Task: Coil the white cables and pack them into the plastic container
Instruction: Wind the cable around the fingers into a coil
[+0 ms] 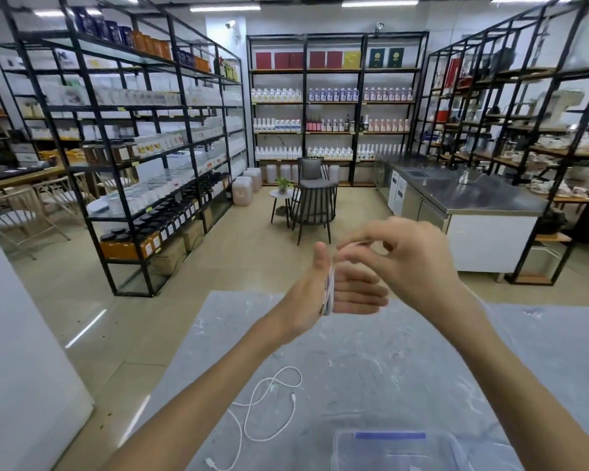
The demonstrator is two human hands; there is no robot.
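My left hand (340,287) is raised above the table, palm sideways, with a white cable (329,294) wound in loops around its fingers. Just above it, my right hand (402,256) pinches the loose end of that cable between thumb and fingers. A second white cable (269,402) lies uncoiled in loose curves on the grey table (388,368), below my left forearm, its plug near the front edge. The clear plastic container (395,450) with a blue strip sits at the table's near edge, under my right forearm.
Black metal shelving (143,158) full of bottles and jars lines the left, back and right. A dark chair (313,205) and a small round side table (281,198) stand on the tiled floor ahead. A steel counter (473,195) is at right, and a white panel (21,368) at left.
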